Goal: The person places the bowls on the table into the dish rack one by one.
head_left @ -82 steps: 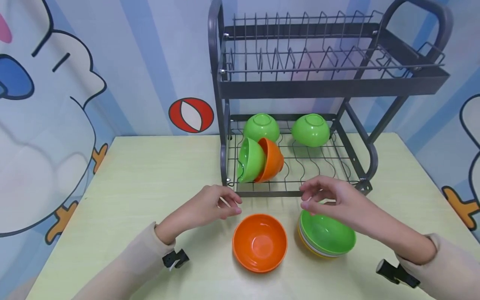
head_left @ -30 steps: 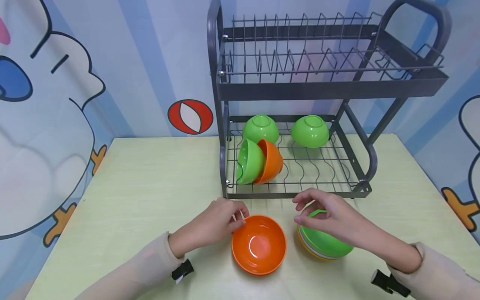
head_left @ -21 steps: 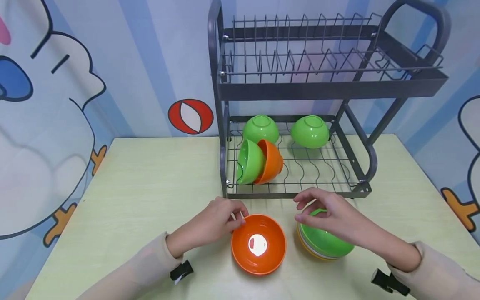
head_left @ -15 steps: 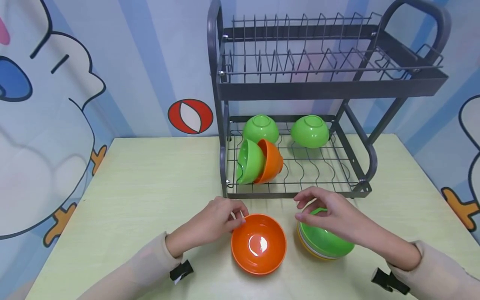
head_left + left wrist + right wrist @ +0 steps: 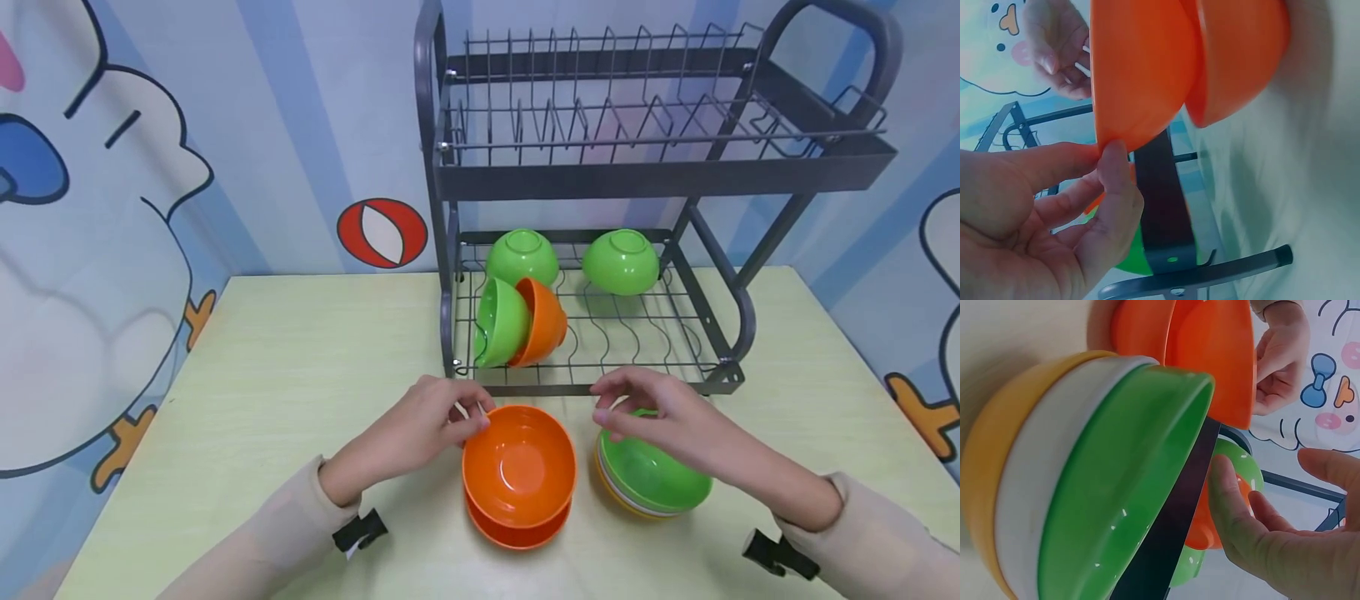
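My left hand (image 5: 423,427) pinches the rim of an orange bowl (image 5: 520,462) between thumb and fingers. That bowl is lifted a little out of a second orange bowl (image 5: 519,536), which stays on the table. In the left wrist view the thumb and fingers (image 5: 1119,172) meet on the edge of the raised bowl (image 5: 1141,75). My right hand (image 5: 660,412) hovers with loosely bent fingers above a stack topped by a green bowl (image 5: 660,475). Under it in the right wrist view are a white bowl (image 5: 1029,506) and a yellow bowl (image 5: 985,469). The right hand touches none of them.
A dark two-tier dish rack (image 5: 663,179) stands at the back. On its lower shelf are two upturned green bowls (image 5: 621,262), plus a green bowl (image 5: 498,325) and an orange bowl (image 5: 543,323) tilted on their sides. The pale table (image 5: 330,333) extends to both sides.
The upper orange bowl has risen and moved slightly away from me in my left hand, uncovering the lower orange bowl. Earlier, the left hand came in to its rim. The right hand barely shifts.
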A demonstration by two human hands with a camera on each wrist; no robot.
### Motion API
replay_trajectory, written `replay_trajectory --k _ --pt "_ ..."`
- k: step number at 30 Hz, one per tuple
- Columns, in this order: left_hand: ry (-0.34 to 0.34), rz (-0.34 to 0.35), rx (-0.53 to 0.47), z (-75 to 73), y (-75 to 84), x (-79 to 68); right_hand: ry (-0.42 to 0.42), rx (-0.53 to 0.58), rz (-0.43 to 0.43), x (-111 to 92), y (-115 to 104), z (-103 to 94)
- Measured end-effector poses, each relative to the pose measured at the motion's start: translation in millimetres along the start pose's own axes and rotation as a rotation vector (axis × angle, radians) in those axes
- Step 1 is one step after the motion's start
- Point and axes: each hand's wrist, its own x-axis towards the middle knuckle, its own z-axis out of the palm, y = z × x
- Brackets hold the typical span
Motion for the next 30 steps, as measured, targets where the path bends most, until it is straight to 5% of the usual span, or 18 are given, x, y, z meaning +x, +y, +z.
replay_trajectory --k 30 --pt "0.151 0.054 -0.064 -16.8 17.7 -1.3 -0.145 0.413 0.065 15.2 -7.7 0.3"
